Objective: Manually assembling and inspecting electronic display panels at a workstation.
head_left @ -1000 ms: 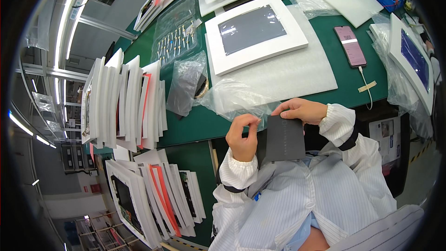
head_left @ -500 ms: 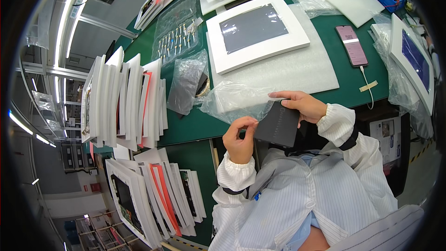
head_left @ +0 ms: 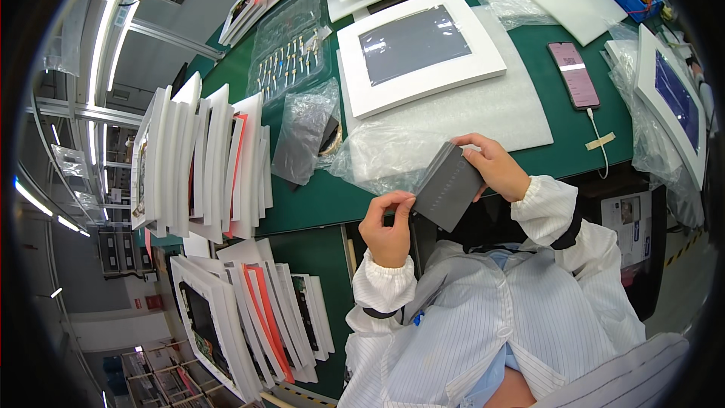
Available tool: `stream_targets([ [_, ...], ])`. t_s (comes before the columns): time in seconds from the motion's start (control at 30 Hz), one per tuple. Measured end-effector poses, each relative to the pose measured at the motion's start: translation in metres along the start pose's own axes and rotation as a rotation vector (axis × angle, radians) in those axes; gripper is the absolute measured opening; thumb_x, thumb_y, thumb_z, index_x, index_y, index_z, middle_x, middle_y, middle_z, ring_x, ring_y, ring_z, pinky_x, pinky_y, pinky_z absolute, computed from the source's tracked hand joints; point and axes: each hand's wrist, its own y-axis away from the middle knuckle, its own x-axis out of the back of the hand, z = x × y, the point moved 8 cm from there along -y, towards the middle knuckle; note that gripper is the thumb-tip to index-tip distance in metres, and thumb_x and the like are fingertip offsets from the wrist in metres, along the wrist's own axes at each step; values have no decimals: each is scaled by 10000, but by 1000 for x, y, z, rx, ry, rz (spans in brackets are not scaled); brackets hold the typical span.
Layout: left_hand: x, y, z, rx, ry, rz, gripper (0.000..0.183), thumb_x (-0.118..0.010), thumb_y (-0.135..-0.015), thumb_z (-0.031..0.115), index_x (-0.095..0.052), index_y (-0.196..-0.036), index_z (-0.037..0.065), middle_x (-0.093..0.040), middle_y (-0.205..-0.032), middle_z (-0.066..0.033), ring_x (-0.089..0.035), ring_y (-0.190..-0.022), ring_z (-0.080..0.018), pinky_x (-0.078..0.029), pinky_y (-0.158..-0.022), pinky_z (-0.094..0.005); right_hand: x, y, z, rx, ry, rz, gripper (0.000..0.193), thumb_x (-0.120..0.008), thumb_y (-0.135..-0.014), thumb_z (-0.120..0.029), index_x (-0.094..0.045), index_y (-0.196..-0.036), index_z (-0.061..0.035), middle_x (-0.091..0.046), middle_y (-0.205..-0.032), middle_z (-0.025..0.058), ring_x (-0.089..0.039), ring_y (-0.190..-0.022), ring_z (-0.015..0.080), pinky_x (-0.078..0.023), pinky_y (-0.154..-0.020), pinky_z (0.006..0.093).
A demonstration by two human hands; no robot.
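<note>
- Holding a dark grey rectangular sheet (head_left: pixel 451 190) with a line of small marks across its face, the person's right hand (head_left: pixel 496 168) grips its upper right edge, thumb on top. The sheet is tilted in the air between the hands, in front of the near edge of the green table (head_left: pixel 298 210).
- Pinched thumb to forefinger, the left hand (head_left: pixel 389 228) grasps the near corner of a clear plastic bag (head_left: pixel 381 157), just beside the sheet's lower left edge.
- Beyond the hands, a white-framed display (head_left: pixel 419 51) lies face up on a white foam sheet (head_left: pixel 495 122); the crumpled bag overlaps the foam's near edge.
- Left of the foam are another clear bag with dark grey contents (head_left: pixel 296 143) and a clear plastic tray (head_left: pixel 260 36) of short cables.
- Right of it, a smartphone (head_left: pixel 572 75) lies plugged into a white cable (head_left: pixel 603 162), taped down.
- Farther left, white-framed panels (head_left: pixel 177 166) stand packed upright in a row; a second row (head_left: pixel 260 321) stands nearer the person.
</note>
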Motion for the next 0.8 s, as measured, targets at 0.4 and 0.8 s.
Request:
stream_targets([
  [0.4,-8,6,11,-55,-62,-14,91,-670,-768,-50,-601,-806,-6,-658,-815,-87,-606,-746,-135,-478,-700,-230,-5,-9,6,-11,-70,32,423,-405,-940,-126,-333,-1327,27,-554,-1035,166,-616,-832,212,-575,-515,293],
  [0.8,16,16,-15,101,219,266,342,-621,-843,45,-444,-1135,20,-505,-1171,-127,-543,-955,-187,-446,-775,-259,-5,-11,-1,41,-152,81,285,-452,-934,-196,-474,-1096,37,-598,-929,146,-632,-751,191,-572,-528,286],
])
